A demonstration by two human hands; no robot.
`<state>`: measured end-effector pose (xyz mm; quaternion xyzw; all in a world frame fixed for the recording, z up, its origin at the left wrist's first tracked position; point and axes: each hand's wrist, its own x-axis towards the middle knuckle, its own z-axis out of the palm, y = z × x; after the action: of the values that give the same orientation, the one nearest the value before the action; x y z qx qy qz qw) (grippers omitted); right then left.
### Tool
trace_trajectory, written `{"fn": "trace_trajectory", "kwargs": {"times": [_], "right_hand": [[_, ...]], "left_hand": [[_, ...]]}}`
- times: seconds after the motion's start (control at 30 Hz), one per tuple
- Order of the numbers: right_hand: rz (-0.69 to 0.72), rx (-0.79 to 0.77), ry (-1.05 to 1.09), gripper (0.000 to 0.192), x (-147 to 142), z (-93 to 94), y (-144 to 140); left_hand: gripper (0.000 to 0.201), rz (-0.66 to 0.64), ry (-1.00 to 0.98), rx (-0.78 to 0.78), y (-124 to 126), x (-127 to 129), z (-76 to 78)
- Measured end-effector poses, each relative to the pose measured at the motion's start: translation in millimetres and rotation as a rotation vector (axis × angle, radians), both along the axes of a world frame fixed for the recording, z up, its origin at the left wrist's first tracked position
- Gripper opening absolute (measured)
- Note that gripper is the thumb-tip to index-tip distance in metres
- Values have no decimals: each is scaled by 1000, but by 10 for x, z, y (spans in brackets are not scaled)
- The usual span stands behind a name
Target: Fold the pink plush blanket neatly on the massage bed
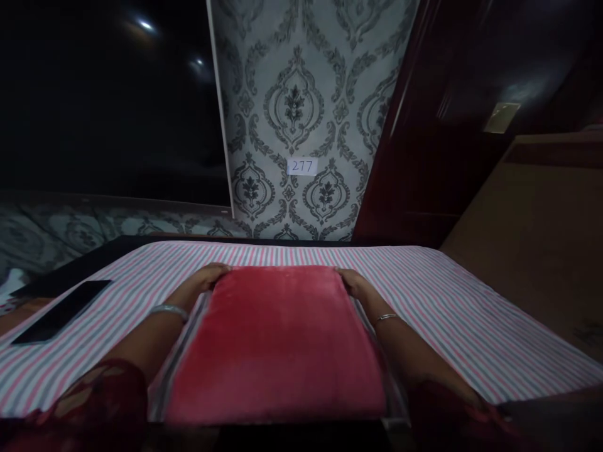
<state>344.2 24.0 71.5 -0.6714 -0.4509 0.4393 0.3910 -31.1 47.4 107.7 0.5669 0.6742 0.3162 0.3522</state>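
Note:
A red, soft-looking folded cloth [282, 339] lies flat in front of me, roughly rectangular, on a striped sheet. My left hand [213, 276] is closed around its far left corner. At the far right corner, my right hand [352, 281] grips it in the same way, with most fingers hidden behind and under the edge. Along both sides of the cloth shows a greyish, shiny-looking layer; I cannot tell whether it is plastic wrapping or another fabric.
The pink, grey and white striped sheet [447, 314] covers the table. A black phone-like slab [63, 311] lies at the left. Behind stand a large dark screen [108, 107], a patterned wall with a paper label [302, 166], and a brown panel [532, 232] at the right.

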Motion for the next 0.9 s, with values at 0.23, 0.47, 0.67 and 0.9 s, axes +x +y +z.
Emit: {"fn": "trace_trajectory", "kwargs": {"times": [0.23,0.47,0.67,0.9], "right_hand": [[-76,-82,-348,44,-106,-49,421],[-145,-28,-630,45,-332,-304,303],[-198,-22,-736,52,-207,-365,236],[-170,-49,-770,52,-264,-344,232]], "left_hand": [[35,-4,260,-92,431,161,-197],[51,114,569,-13,410,340,-544],[63,174,637,18,340,212,-572],[58,164,624,-6,360,248,-615]]}}
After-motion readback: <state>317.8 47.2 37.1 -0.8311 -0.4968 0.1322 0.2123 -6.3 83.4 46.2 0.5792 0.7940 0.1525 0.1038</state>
